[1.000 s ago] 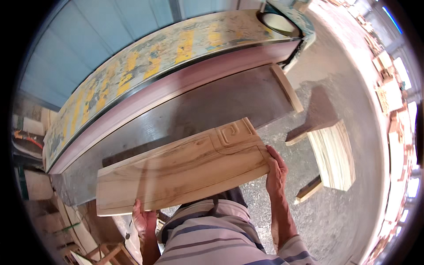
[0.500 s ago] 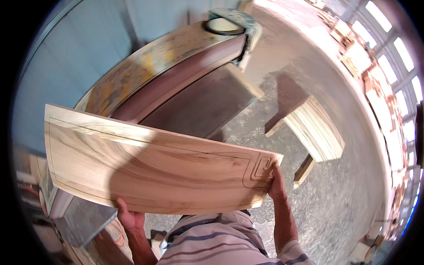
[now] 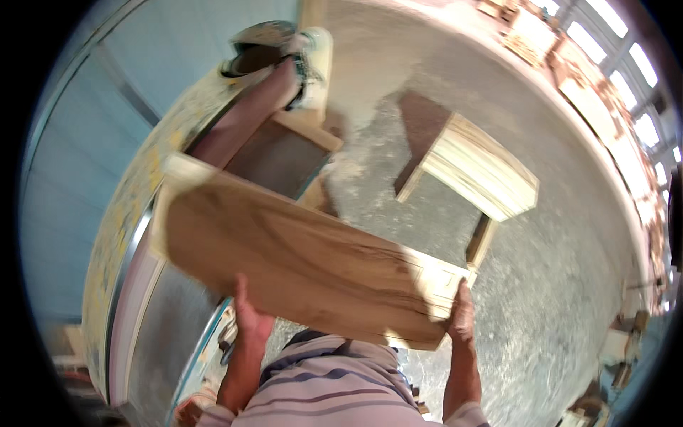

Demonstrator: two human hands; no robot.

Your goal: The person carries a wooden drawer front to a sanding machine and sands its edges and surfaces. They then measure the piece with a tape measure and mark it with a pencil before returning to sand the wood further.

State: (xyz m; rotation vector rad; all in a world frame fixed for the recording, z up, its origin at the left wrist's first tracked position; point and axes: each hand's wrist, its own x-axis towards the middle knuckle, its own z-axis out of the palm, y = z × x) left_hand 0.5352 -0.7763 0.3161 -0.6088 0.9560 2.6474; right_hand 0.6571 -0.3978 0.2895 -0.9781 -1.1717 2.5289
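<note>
A long wooden board [image 3: 306,263] with dark wavy grain is held in front of my waist, slanting down from upper left to lower right. Thin lines run near its border, partly lost in shadow and glare. My left hand [image 3: 250,317] is closed on its near edge, thumb over the top face and the other fingers mostly hidden beneath. At the right end, my right hand [image 3: 462,314] is closed round the short edge. Beyond the board, the reddish-brown belt [image 3: 245,117] of what looks like a belt sander stands along a dark flat table [image 3: 281,156], both partly covered by the board.
A stack of pale boards [image 3: 484,171] rests on wooden supports [image 3: 481,240] on the grey concrete floor [image 3: 555,299], to the right. Blue wall panels [image 3: 64,156] rise behind the machine. More lumber [image 3: 530,39] lies far right, below bright windows.
The board and both hands have shifted right and somewhat lower. My view has turned, so the machine and stacked boards sit farther left. Shadow covers more of the board; both hands keep their hold.
</note>
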